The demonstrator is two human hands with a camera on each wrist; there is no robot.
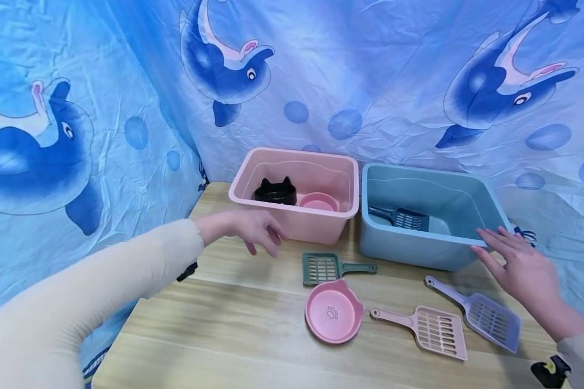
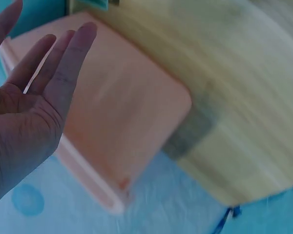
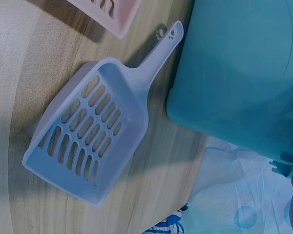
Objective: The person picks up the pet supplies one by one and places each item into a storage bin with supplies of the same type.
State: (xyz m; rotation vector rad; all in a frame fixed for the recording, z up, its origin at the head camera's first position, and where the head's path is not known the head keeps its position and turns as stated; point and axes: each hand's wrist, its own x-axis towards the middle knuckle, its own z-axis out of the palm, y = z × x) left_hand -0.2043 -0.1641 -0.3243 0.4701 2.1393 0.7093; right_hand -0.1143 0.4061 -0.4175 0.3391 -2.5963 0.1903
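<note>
My left hand (image 1: 255, 227) hangs in front of the pink bin (image 1: 292, 222), fingers loose and holding nothing. In the left wrist view the left hand (image 2: 31, 105) shows a bare palm and extended fingers. My right hand (image 1: 523, 265) rests its fingers on the front right corner of the blue bin (image 1: 413, 249). Only a sliver of that hand enters the right wrist view's edge. Inside the pink bin sit a black cat-eared bowl (image 1: 275, 192) and a pink bowl (image 1: 319, 202). A dark blue litter scoop (image 1: 409, 220) lies in the blue bin.
On the wooden table (image 1: 214, 324) lie a green litter scoop (image 1: 321, 268), a pink cat-eared bowl (image 1: 334, 312) touching or overlapping it, a pink litter scoop (image 1: 438, 330) and a lavender litter scoop (image 1: 491, 319). A blue dolphin-print curtain (image 1: 321, 70) hangs behind the bins.
</note>
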